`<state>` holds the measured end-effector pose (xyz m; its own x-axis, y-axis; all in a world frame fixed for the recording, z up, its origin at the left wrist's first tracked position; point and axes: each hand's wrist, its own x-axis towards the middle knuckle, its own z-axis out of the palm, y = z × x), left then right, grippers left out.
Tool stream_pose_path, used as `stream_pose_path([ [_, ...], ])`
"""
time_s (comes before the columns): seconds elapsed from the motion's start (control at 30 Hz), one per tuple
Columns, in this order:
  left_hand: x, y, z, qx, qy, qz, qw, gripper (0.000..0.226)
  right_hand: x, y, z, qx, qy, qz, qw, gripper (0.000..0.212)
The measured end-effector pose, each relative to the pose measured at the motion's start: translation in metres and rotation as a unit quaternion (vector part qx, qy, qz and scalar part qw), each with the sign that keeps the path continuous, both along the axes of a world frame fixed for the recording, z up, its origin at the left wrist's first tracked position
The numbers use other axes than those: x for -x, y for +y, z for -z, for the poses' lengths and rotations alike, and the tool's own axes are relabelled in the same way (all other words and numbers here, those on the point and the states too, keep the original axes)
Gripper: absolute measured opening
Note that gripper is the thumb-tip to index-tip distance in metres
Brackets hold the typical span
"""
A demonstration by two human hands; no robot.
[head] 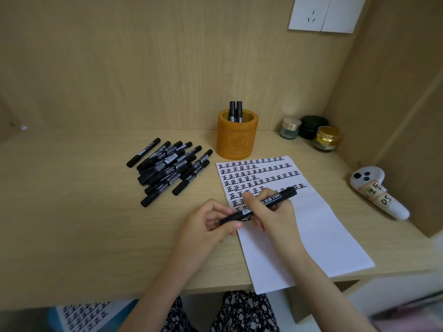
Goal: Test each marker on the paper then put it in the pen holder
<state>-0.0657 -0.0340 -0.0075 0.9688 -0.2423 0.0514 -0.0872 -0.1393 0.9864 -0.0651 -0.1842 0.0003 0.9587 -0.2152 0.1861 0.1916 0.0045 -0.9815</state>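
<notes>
Right now the marker (275, 196) lies slantwise in both hands, low over the written part of the paper (311, 224). The left hand (203, 224) pinches its near end between thumb and curled fingers. The right hand (278, 214) wraps the labelled barrel, with the far end poking out past the knuckles. I cannot tell whether the cap is seated or partly pulled, as fingers cover the join.

That hidden join is the first risk. A stiff cap giving way suddenly would make the hands jerk apart, and a bare tip could streak the fingers or the neat rows of characters under them.

Neither hand plainly pins the sheet, whose near corner hangs over the front edge of the desk (84, 224). A stroke made without holding it down could drag the sheet, or tip it off.

The pen holder (237, 142) stands just beyond the top edge of the paper with two markers (235, 111) upright inside. Reaching it means passing over the rows, so a trailing wrist might smear ink that is not dry.

The untested pile (167, 166) lies loosely to the left, and a careless elbow could set the round barrels rolling. Three small jars (311, 131) sit near the holder's right, close enough to get knocked by a wide swing.
</notes>
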Motion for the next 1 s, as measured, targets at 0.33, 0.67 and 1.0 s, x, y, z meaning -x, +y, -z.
stream_pose_path([
  [0.33, 0.005, -0.004, -0.006, 0.022, -0.041, -0.023, 0.999, 0.014, -0.007, 0.007, 0.001, -0.023, 0.008, 0.008, 1.000, 0.040],
  [0.67, -0.006, 0.009, -0.016, -0.036, -0.049, -0.033, 0.998, 0.013, -0.007, -0.009, -0.008, -0.006, 0.072, 0.062, 0.995, 0.038],
  [1.0, -0.015, 0.008, -0.025, -0.011, -0.079, -0.051, 0.996, 0.011, -0.020, -0.020, -0.004, 0.441, -0.186, -0.020, 0.878, 0.028],
])
